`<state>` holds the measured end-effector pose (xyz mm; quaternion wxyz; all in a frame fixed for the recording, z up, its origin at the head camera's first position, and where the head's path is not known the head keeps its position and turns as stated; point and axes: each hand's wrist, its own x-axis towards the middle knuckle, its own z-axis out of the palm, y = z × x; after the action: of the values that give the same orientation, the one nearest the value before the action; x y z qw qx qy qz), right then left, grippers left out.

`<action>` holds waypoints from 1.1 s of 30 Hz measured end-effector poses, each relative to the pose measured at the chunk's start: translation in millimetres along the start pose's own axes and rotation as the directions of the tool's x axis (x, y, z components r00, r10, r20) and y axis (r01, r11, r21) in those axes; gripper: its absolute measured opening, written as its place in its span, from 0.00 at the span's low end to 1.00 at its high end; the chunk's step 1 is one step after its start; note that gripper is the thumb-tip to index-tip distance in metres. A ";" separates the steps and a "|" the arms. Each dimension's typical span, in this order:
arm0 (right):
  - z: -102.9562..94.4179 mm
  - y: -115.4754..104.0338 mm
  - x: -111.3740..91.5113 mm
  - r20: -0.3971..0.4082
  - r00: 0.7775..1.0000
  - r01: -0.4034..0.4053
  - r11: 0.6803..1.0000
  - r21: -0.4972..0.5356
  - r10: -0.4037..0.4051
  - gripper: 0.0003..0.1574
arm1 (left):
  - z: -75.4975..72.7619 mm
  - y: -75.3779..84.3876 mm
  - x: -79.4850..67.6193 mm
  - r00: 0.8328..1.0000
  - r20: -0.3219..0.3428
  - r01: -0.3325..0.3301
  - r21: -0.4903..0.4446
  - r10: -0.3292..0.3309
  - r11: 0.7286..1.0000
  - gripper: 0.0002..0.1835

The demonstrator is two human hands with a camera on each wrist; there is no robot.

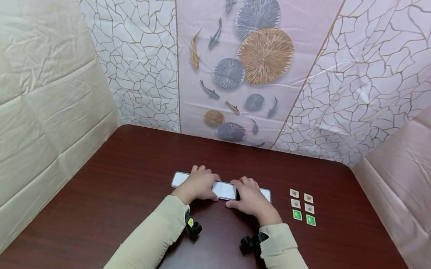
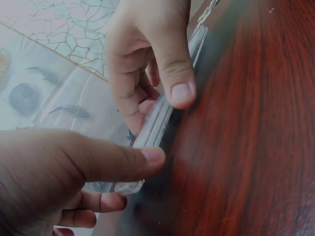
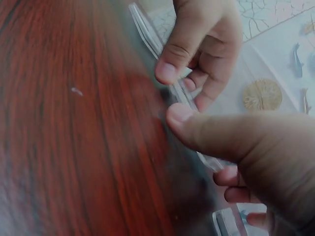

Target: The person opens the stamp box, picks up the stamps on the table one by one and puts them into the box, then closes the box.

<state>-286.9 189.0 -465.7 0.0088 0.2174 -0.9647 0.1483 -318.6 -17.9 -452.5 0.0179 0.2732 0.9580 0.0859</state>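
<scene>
A flat, clear-edged case with white panels [image 1: 224, 190] lies lengthwise across the middle of the dark table. My left hand [image 1: 197, 184] grips its left part, thumb on the near long edge and fingers over the far side. Close to its right end, my right hand [image 1: 248, 196] holds it the same way. The left wrist view shows the clear layered edge [image 2: 158, 120] between both thumbs. Another white-panelled piece [image 1: 266, 194] shows right of my right hand; a separate clear corner [image 3: 225, 223] appears low in the right wrist view. Both hands hide parts of the panels.
Several small square tiles lie in two columns to the right: green tiles [image 1: 311, 220] in front, pale tiles with dark marks [image 1: 295, 204] behind. The reddish-brown table [image 1: 120, 211] ends at patterned cloth [image 1: 146, 54] behind and plain beige cloth [image 1: 33, 109] at the sides.
</scene>
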 end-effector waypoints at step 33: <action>2.7 -19.7 3.3 -0.036 0.978 -0.208 0.978 -0.015 0.207 0.42 | 5.5 7.4 4.3 0.992 -0.008 0.122 -0.099 -0.124 0.988 0.32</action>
<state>-281.4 169.9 -462.4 0.0119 0.1130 -0.9832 0.1430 -318.0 -8.7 -456.6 0.0300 0.2117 0.9677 0.1337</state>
